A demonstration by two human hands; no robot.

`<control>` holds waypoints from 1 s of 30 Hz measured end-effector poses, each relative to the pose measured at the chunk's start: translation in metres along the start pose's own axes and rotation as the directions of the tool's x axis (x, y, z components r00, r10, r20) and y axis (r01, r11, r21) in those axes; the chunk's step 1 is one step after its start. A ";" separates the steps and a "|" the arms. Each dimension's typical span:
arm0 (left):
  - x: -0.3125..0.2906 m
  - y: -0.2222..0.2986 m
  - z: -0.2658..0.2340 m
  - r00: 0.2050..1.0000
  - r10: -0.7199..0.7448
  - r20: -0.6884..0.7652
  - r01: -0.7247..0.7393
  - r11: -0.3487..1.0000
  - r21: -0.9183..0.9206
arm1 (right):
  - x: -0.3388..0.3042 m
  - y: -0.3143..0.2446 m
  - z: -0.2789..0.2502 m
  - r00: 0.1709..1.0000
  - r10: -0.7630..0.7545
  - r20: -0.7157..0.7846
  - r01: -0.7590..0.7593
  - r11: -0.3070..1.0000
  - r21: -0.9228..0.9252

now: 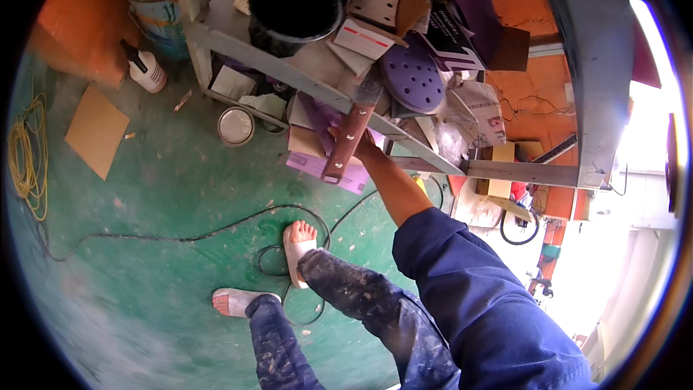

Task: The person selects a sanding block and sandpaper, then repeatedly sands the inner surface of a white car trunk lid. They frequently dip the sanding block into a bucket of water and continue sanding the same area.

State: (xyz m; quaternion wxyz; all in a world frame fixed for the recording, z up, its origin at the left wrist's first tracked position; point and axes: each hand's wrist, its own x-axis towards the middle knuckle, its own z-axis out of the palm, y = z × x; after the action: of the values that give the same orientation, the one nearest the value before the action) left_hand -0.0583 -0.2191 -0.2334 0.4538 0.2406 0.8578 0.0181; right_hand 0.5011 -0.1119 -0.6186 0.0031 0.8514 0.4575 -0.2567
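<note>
Reaching up and leftward to the shelf [278,70], the right arm stretches from a bunched navy sleeve [469,267], forearm bare and nearly straight. The right hand [367,146] ends at the shelf's front bar, partly covered by the wooden handle [348,141] of a flat-bladed tool. Fingertips show past the handle's left side; whether they grip anything, I cannot tell. That handle juts out over the shelf's front bar, its blade lying back onto the shelf. Just below the bar, next to the hand, sits purple cardboard [307,163]. A purple sanding disc [413,76] rests on the shelf behind the bar. The left hand is out of view, its state unknown.
</note>
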 end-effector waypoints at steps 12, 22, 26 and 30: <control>-0.011 0.013 -0.010 0.980 0.000 0.200 -0.001 1.000 0.005 | -0.124 -0.069 -0.094 0.996 0.086 0.002 -0.086 0.996 0.004; -0.013 -0.025 -0.012 0.977 -0.114 0.178 0.123 0.992 -0.039 | -0.020 -0.126 -0.347 0.626 -0.035 -0.779 -0.172 0.968 -0.182; -0.006 -0.042 -0.015 0.968 -0.185 0.169 0.203 0.974 -0.099 | -0.037 -0.132 -0.356 0.756 0.094 -0.648 -0.204 0.974 -0.096; -0.013 -0.030 -0.029 0.882 -0.394 0.258 0.431 0.896 -0.105 | -0.137 -0.137 -0.285 0.447 -0.456 -0.770 0.465 0.853 -0.235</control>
State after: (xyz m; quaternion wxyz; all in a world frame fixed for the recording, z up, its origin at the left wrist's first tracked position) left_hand -0.0871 -0.2457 -0.2140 0.5613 0.0155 0.8266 -0.0388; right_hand 0.4567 -0.0705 -0.2800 -0.2776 0.7160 0.6196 0.1624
